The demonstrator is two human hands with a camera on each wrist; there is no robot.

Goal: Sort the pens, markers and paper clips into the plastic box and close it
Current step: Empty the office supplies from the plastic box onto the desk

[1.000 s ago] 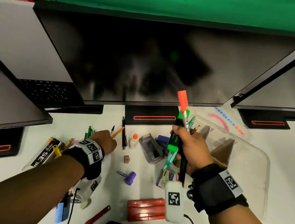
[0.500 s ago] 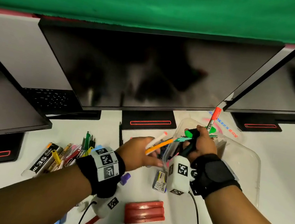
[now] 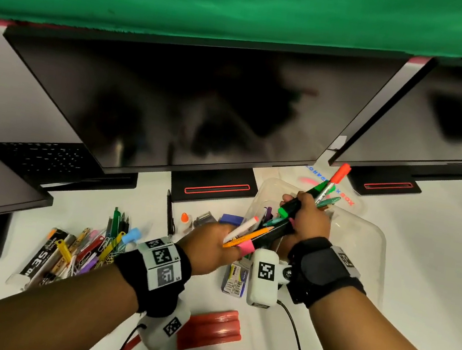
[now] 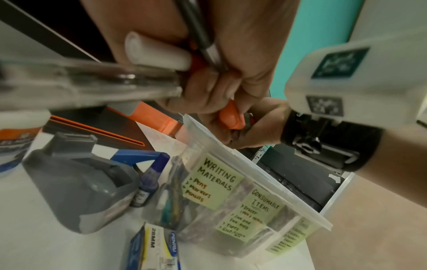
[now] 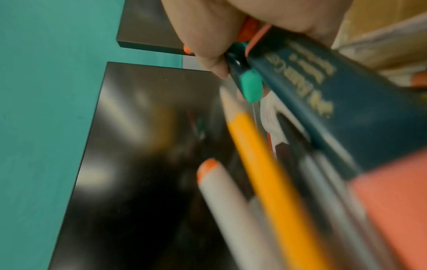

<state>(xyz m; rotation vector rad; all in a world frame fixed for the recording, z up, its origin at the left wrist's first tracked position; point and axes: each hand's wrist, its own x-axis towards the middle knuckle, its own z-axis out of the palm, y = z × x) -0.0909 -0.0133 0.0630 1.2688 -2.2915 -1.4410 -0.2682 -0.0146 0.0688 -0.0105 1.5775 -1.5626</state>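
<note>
My right hand grips a bundle of markers and pens over the left end of the clear plastic box. An orange-capped pen sticks up out of the bundle. My left hand holds a white marker and an orange pencil, their tips against the bundle. In the left wrist view the box carries a "Writing Materials" label on its first compartment, which holds several pens. The right wrist view shows the pencil and a dark marker, blurred.
A heap of pens, markers and paper clips lies at the left. Nearby are a black pen, a glue bottle, a grey tape dispenser, an ink bottle, a staples box and a red block. Monitors stand behind.
My left hand lifted a pencil and marker from the desk and carried them right to the bundle. My right hand moved back over the box and tilted its bundle down.
</note>
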